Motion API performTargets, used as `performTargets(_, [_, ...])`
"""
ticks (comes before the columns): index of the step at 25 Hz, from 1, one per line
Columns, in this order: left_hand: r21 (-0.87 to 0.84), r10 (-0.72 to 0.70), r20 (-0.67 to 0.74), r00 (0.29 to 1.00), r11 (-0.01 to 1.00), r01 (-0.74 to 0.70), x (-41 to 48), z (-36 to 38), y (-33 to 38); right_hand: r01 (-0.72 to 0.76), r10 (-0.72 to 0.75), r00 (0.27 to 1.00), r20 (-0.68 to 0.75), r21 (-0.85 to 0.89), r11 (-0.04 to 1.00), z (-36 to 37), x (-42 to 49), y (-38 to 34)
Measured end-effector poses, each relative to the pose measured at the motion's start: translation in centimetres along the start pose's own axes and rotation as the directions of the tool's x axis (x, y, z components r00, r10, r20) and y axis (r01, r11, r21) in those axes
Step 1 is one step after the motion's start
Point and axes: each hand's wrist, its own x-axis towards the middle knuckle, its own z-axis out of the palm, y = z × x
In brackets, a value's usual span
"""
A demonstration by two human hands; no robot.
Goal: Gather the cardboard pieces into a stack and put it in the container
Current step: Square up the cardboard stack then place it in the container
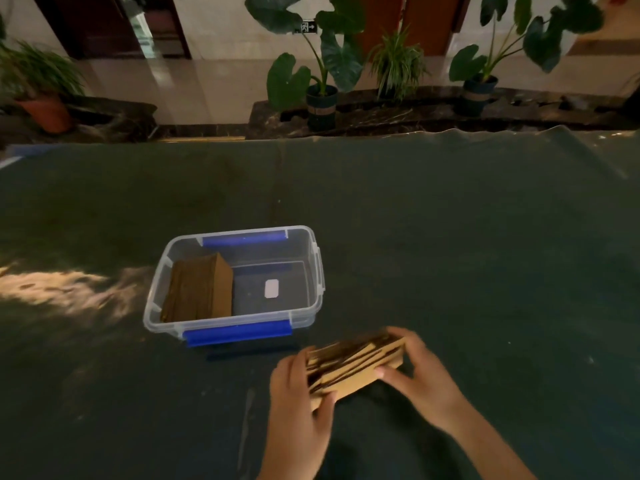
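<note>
Both hands are being pressed against opposite ends of a bundle of cardboard pieces [353, 365] low on the dark green table cover [450, 237]. The left hand [299, 393] is being cupped around the near left end, with its thumb under the lower edge, while the right hand [419, 368] is being held against the far right end, fingers curled over the top. The pieces are being squeezed from both sides, apparently so that their uneven edges are being pushed into line; several strips are jutting out at slightly different lengths, so the stack is judged not yet squared. The bundle is being kept just in front of the clear plastic container [313, 271], apart from it, near its blue front clip [239, 332]. Inside the container, a finished stack [197, 289] is being leaned against the left wall, which leaves the right side free for this bundle. Potted plants [322, 71] are being seen beyond the table.
</note>
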Motion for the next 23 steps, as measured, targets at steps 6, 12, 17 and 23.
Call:
performTargets(6, [-0.044, -0.073, -0.023, 0.997, 0.996, 0.072, -2.6, -3.1, -5.2, 0.005, -0.008, 1.0, 0.026, 0.101, 0.995, 8.4, -1.8, -1.0])
performTargets(12, [-0.213, -0.163, 0.058, 0.985, 0.962, 0.172, -2.1, -2.1, -7.5, -0.054, 0.046, 0.998, 0.046, 0.186, 0.981, 8.9, -1.6, -0.5])
performTargets(17, [-0.039, -0.169, -0.039, 0.985, 0.985, 0.167, -2.9, -0.8, -7.2, -0.083, 0.09, 0.996, -0.02, 0.223, 0.971, 10.5, -1.5, -0.9])
performTargets(23, [0.18, 0.008, -0.09, 0.996, 0.984, 0.008, -4.0, -1.3, -7.8, -0.039, 0.043, 0.994, -0.105, 0.041, 0.998, 10.5, -1.8, -1.4])
